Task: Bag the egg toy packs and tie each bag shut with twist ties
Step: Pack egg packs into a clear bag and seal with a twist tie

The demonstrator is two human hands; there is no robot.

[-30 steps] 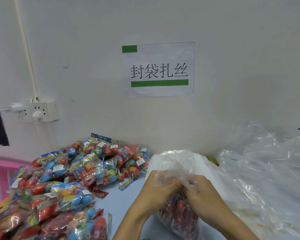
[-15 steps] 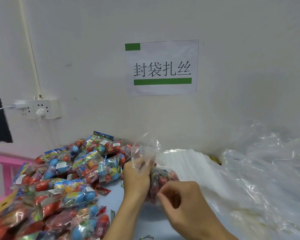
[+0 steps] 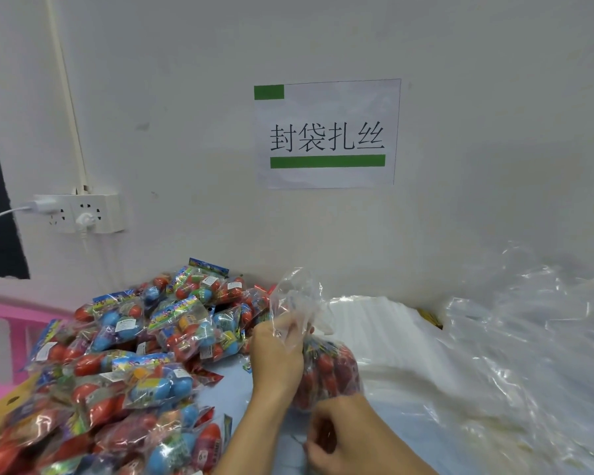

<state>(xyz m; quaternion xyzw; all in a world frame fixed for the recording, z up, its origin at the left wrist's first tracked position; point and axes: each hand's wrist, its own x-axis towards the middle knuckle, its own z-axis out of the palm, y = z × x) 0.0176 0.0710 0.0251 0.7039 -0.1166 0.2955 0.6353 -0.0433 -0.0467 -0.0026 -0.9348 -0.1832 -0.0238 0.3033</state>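
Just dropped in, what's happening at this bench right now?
A person is closing a filled clear bag of egg toys. The left hand grips its gathered neck, holding it upright. The right hand is low in front, fingers curled, apparently pinching something thin. No tie is visible on the neck. Loose egg toy packs lie piled left.

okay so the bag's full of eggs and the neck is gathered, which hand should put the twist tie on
Right. The left hand already grips the gathered neck of the filled bag, so it is occupied. The right hand sits low and curled, apparently pinching something thin; it is free to wrap.
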